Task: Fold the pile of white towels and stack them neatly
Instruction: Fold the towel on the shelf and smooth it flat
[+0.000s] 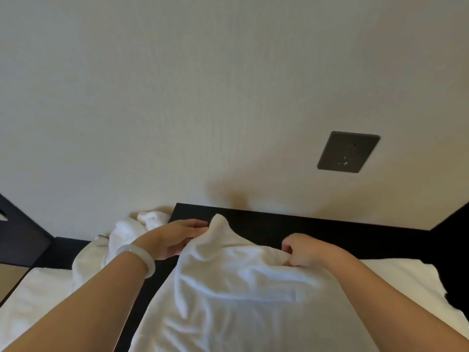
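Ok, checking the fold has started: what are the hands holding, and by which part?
Both hold one white towel by its far edge: left hand pinches the raised corner, right hand grips the bunched edge.

Probably a hotel room or bedroom: a cream textured wall (177, 97) fills the upper frame, a dark socket plate (348, 152) sits centre-right, and black furniture (330, 232) (strewn with white towels (241, 288)) runs below.

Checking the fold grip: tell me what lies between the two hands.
In the head view, the white towel spans the stretch between the left hand and the right hand; both grip its upper edge, with the dark surface behind.
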